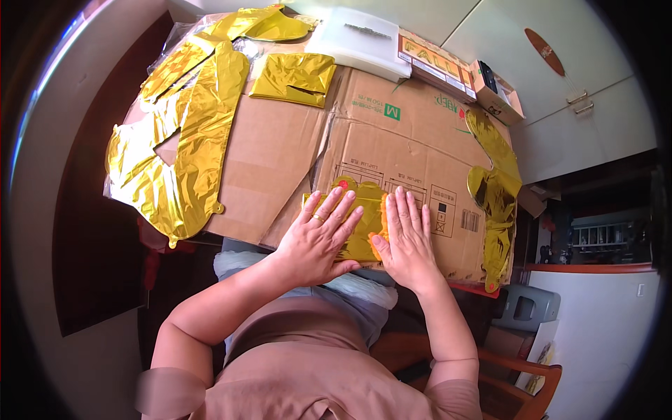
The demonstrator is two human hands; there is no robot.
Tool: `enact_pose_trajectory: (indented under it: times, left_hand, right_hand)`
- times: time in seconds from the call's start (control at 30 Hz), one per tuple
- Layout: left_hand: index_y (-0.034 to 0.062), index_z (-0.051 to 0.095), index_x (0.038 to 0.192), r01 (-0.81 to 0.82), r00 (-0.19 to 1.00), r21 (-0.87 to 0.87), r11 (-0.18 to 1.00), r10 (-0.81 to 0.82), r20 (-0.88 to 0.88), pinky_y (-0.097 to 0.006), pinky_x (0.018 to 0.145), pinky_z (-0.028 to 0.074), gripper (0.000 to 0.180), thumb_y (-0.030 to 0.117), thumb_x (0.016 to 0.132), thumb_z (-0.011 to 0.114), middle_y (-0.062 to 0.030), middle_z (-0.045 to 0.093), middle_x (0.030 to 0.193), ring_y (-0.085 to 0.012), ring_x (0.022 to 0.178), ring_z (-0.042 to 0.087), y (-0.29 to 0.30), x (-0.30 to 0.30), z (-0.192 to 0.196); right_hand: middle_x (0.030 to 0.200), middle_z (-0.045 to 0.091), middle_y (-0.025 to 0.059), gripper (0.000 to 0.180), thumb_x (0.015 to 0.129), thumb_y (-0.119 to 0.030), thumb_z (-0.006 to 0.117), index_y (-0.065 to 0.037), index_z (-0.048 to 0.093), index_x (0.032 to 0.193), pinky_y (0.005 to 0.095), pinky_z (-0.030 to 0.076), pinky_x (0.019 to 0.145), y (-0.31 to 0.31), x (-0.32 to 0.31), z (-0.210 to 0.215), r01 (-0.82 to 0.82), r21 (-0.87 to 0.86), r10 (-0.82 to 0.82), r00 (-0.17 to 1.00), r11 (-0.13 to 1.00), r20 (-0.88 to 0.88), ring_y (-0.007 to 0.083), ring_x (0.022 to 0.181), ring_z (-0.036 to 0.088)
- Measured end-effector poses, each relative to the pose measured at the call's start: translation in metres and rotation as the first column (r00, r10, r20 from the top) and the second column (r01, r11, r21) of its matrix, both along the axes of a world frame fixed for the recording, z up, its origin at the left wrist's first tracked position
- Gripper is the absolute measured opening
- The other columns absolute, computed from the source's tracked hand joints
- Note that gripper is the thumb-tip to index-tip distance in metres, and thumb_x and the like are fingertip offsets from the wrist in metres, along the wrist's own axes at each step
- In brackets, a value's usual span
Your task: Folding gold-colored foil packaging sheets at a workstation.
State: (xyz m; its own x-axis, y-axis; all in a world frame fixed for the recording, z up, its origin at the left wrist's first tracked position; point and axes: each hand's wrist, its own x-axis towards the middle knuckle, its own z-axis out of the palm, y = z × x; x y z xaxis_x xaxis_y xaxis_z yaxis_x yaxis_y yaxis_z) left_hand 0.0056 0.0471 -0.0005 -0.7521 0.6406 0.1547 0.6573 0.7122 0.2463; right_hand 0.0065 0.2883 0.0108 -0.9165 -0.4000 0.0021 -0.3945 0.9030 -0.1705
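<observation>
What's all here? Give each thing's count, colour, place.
Central foil: one, gold, centre
Orange piece: one, orange, beside it
Large foil: count unclear, gold, left
Folded foil: one, gold, upper middle
Rightmost foil: one, gold, right
Cardboard: count unclear, brown, under foil
Flat container: one, white, far edge
Long box: one, multicoloured, far edge
Open box: one, tan, far right
Cabinet doors: several, whitish, upper right
Oval piece: one, brown, upper right
Stool: one, grey, right
Chair: one, brown, lower right
Left hand: one, ringed, on central foil
Right hand: one, bare, by orange piece
</observation>
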Motion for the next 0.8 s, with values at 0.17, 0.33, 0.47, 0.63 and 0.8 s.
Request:
enact_pose_trajectory:
  times: [0.17, 0.33, 0.47, 0.63, 0.8]
  left_hand:
    - [-0.0044, 0.027, 0.158, 0.037, 0.999, 0.172, 0.984, -0.043, 0.03, -0.053, 0.127, 0.012, 0.104, 0.069, 0.09, 0.057, -0.0259, 0.026, 0.166, -0.04, 0.157, 0.019, -0.006, -0.003, 0.005]
    - [-0.0094, 0.024, 0.157, -0.052, 0.999, 0.205, 0.977, 0.047, 0.027, -0.052, 0.127, 0.014, 0.113, 0.061, 0.082, 0.073, -0.0282, 0.026, 0.165, -0.0406, 0.156, 0.022, -0.017, 0.007, 0.005]
    - [-0.0046, 0.026, 0.158, -0.237, 0.97, 0.217, 0.947, 0.22, 0.099, -0.052, 0.126, 0.015, 0.108, 0.053, 0.081, 0.076, -0.0227, 0.028, 0.165, -0.0385, 0.155, 0.024, -0.053, 0.037, 0.017]
    - [0.0039, 0.056, 0.139, -0.194, 0.975, 0.477, 0.857, 0.222, -0.002, -0.05, 0.103, 0.042, 0.066, 0.02, 0.079, 0.08, -0.0159, 0.06, 0.132, -0.0351, 0.121, 0.057, -0.074, 0.082, -0.005]
    - [0.0042, 0.066, 0.121, -0.305, 0.951, 0.595, 0.743, 0.201, 0.237, -0.044, 0.085, 0.048, 0.045, 0.012, 0.079, 0.08, -0.0131, 0.067, 0.108, -0.0327, 0.096, 0.063, -0.065, 0.107, -0.015]
  right_hand:
    - [0.171, 0.015, 0.0207, 0.081, 0.103, -0.045, 0.052, -0.004, 0.018, 0.164, 0.0579, 0.005, 0.126, -0.022, -0.001, 0.019, -0.13, -0.077, 0.126, 0.99, 0.989, -0.057, 0.0368, 0.159, 0.013]
    - [0.171, 0.016, 0.0176, 0.085, 0.097, -0.042, 0.061, -0.007, 0.022, 0.164, 0.059, 0.007, 0.126, -0.046, 0.001, -0.005, -0.213, -0.034, 0.213, 0.977, 0.976, -0.021, 0.0342, 0.158, 0.016]
    - [0.171, 0.017, 0.0164, 0.088, 0.096, -0.041, 0.064, -0.004, 0.021, 0.163, 0.0591, 0.008, 0.126, -0.041, 0.003, -0.007, -0.237, -0.033, 0.235, 0.97, 0.971, -0.057, 0.0339, 0.158, 0.016]
    - [0.171, 0.018, 0.0169, 0.085, 0.099, -0.043, 0.06, -0.005, 0.021, 0.164, 0.0589, 0.008, 0.126, -0.042, 0.003, -0.002, -0.24, -0.045, 0.238, 0.97, 0.97, -0.044, 0.0347, 0.158, 0.016]
    - [0.169, 0.02, 0.0212, 0.084, 0.102, -0.049, 0.055, -0.004, 0.02, 0.164, 0.0568, 0.011, 0.125, -0.044, 0.002, 0.015, -0.213, -0.08, 0.214, 0.977, 0.974, 0.007, 0.0378, 0.157, 0.019]
